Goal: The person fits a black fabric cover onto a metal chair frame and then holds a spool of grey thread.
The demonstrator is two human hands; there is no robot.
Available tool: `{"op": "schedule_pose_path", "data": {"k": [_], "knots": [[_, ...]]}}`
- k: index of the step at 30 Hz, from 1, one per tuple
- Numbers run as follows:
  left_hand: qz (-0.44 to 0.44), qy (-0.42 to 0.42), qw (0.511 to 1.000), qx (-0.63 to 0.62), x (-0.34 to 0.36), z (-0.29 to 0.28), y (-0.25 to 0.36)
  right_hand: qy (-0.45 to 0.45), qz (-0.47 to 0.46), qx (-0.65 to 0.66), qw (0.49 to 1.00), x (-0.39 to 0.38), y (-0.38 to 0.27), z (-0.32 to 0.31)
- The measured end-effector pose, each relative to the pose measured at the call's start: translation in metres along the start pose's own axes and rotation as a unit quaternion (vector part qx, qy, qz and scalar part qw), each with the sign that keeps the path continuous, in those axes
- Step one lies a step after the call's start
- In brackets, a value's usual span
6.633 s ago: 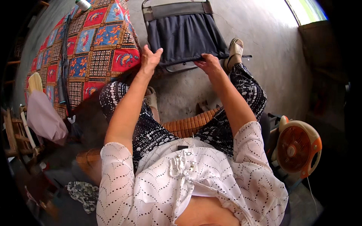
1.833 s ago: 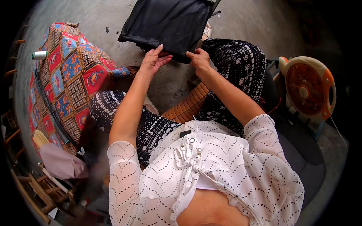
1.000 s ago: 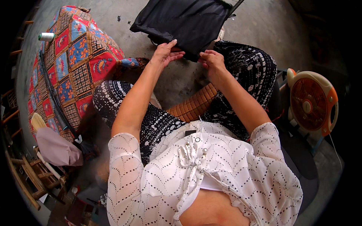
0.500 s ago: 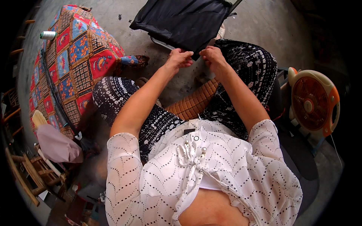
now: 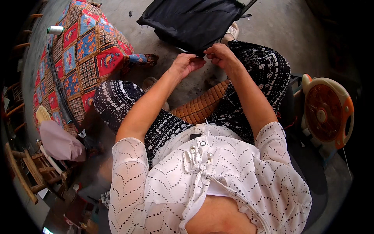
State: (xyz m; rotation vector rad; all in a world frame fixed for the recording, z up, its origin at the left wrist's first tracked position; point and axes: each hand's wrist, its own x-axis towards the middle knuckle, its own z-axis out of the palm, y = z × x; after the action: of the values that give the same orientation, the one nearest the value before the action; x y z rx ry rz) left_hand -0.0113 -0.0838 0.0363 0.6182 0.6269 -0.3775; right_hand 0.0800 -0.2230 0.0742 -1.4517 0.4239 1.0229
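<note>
A piece of black fabric point(image 5: 187, 23) lies stretched over a frame in front of me, its near corner hanging between my hands. My left hand point(image 5: 187, 65) is closed at this corner, thumb and fingers pinching the fabric's edge. Just to the right, my right hand point(image 5: 220, 55) has its fingertips pinched together at the same corner. Whatever sits between those fingertips is too small to make out. Both hands are close together, nearly touching, above the gap between my knees.
On the left a patterned red and blue cloth point(image 5: 78, 54) bears a thread spool point(image 5: 55, 30) and a long black strip point(image 5: 58, 87). A wooden stool point(image 5: 37, 175) and a pinkish cloth bundle point(image 5: 60, 142) are nearer. An orange and cream fan point(image 5: 323, 111) stands at my right.
The black fabric's near corner and my hands have come closer together, with my right hand slightly lower left and up against the corner. The whole view has shifted a little.
</note>
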Motion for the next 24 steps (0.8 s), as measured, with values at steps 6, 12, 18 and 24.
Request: {"op": "schedule_pose_path", "data": {"k": [6,12,18,24], "knots": [[0.042,0.100,0.994,0.019,0.008,-0.002,0.015,-0.011,-0.061,-0.090,0.994,-0.001,-0.002,0.013],[0.094,0.237,0.966,0.033,-0.002,-0.012,0.020,0.001,-0.064,-0.063,0.996,0.009,0.007,0.024],[0.148,0.132,0.975,-0.096,-0.007,-0.042,0.018,0.012,-0.047,-0.066,0.997,0.014,0.005,0.034],[0.197,0.033,0.961,-0.192,-0.003,-0.054,-0.008,0.015,-0.046,-0.031,0.998,0.024,0.006,0.032]]}}
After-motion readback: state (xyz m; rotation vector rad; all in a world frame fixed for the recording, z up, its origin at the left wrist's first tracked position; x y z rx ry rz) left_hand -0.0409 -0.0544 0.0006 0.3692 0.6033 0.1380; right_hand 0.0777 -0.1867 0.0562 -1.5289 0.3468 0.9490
